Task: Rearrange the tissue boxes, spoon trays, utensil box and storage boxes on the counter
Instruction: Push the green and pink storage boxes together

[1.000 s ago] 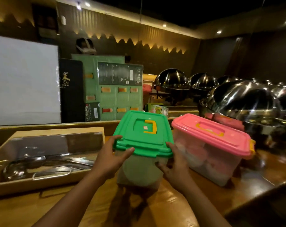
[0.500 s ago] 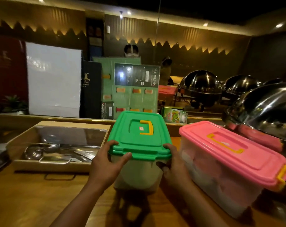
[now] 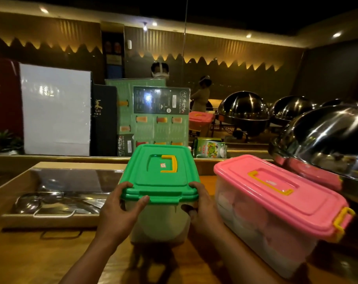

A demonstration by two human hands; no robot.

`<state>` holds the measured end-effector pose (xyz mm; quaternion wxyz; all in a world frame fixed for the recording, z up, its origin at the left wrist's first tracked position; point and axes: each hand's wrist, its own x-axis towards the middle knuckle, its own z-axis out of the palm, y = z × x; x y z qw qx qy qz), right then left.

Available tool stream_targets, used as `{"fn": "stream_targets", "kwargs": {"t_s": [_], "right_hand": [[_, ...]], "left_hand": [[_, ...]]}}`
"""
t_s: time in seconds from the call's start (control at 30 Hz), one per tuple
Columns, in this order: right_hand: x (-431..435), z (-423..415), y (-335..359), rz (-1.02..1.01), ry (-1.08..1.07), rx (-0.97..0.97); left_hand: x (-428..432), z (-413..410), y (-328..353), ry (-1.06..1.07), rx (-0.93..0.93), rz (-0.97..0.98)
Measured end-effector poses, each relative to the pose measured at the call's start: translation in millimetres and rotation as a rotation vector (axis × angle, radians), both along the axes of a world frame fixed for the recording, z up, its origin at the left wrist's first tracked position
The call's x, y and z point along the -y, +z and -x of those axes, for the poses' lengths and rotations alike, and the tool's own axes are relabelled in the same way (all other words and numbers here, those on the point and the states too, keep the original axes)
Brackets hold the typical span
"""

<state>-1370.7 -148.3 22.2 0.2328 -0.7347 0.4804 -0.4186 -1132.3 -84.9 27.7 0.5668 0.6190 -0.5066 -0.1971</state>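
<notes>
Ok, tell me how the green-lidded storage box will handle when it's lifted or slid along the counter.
The green-lidded storage box looks like rigid plastic, so it should keep its shape. It is taller than its base is wide, so a push near the lid might tip it. The left hand and right hand grip under the lid rim; that lid could pop off if unlatched.

Pink-lidded box [image 3: 276,212] close right; spoon tray [image 3: 51,193] left

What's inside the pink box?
The pink box has a closed lid; through its cloudy wall only blurry pink and white shapes show. What they are cannot be told.
</notes>
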Motion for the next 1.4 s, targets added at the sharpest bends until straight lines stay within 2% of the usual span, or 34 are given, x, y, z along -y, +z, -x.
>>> {"fn": "stream_targets", "kwargs": {"t_s": [0.17,0.27,0.37,0.53,0.7,0.77,0.9,1.0,1.07,1.27,1.33,1.4], "right_hand": [[-1.8,5.5,9.1,-0.053,-0.004,-0.142],[-7.7,19.7,28.9,-0.038,0.038,-0.312],[-17.7,45.4,48.0,0.088,-0.018,-0.411],[-41.5,106.4,73.4,0.229,-0.125,-0.359],[-58.5,193.5,92.9,0.411,-0.353,-0.311],[-56.3,235.0,90.6,0.376,-0.474,-0.283],[-49.8,313.2,73.1,0.125,-0.656,-0.123],[-47.1,352.2,60.3,-0.1,-0.484,0.026],[-42.3,372.6,49.7,-0.179,-0.335,0.008],[-19.6,410.5,37.7,-0.188,-0.074,-0.076],[-10.8,416.4,36.7,-0.138,-0.027,-0.142],[-3.3,418.1,35.4,-0.088,0.0,-0.174]], "left_hand": [[1.0,0.9,1.3,0.022,0.04,-0.017],[0.8,7.9,11.7,0.119,0.217,-0.016],[1.0,25.0,29.2,0.141,0.342,0.118],[-4.1,90.5,56.8,-0.092,0.441,0.344],[-0.5,166.1,61.9,-0.424,0.444,0.363],[2.4,196.5,56.9,-0.513,0.488,0.354],[3.1,257.1,47.9,-0.604,0.507,0.281],[1.6,303.9,46.8,-0.634,0.463,0.198],[-0.2,335.9,44.4,-0.61,0.483,0.152],[-4.6,395.4,41.9,-0.448,0.761,-0.068],[-0.1,399.4,37.5,-0.372,0.794,-0.069],[4.6,397.0,32.6,-0.319,0.753,-0.003]]}}
